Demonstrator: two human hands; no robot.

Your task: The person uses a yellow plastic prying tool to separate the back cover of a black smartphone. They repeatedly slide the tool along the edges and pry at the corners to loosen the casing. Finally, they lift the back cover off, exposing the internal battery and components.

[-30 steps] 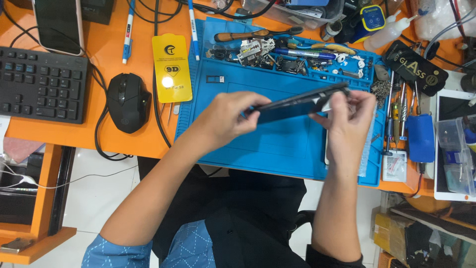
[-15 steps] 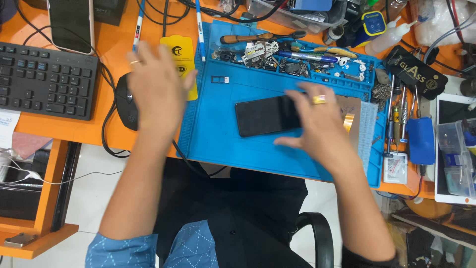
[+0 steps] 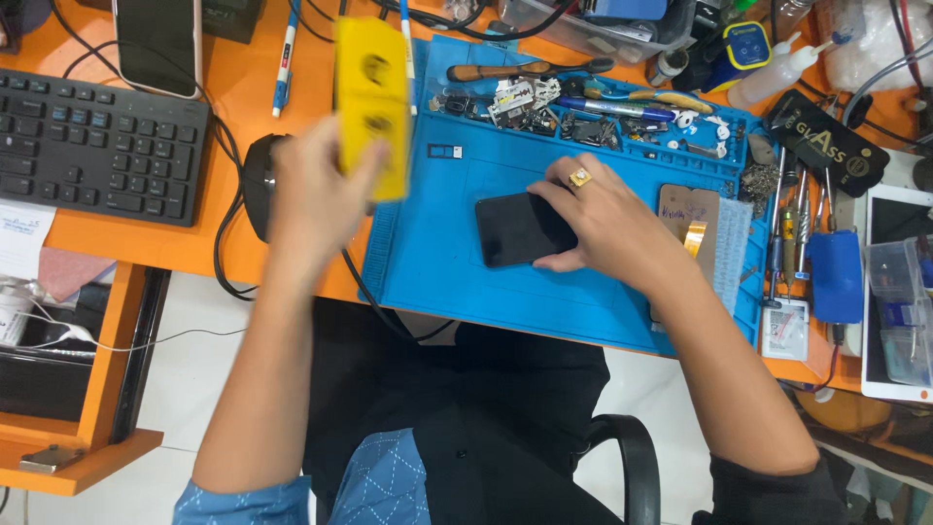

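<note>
The left hand (image 3: 316,194) is closed around the lower end of a flat yellow card (image 3: 372,102), fingers wrapped over its bottom edge, and holds it up off the desk so that it stands tall above the knuckles; both hand and card are blurred. The left forearm runs up from the lower left, with a blue patterned sleeve at the elbow. Just behind this hand lies a black mouse (image 3: 258,175), partly hidden, and farther out to its left sits a black keyboard (image 3: 97,146). The right hand (image 3: 607,228) lies flat and spread, palm down, with the fingertips pressing on the right end of a black phone (image 3: 520,228); a gold ring shows on one finger. The phone rests face up on the blue mat (image 3: 437,262), between the two hands and touching only the right one. The right forearm comes in from the lower right, in a black sleeve. Beyond the right hand's fingertips, a clutter of small tools (image 3: 583,107) lines the mat's far edge.
</note>
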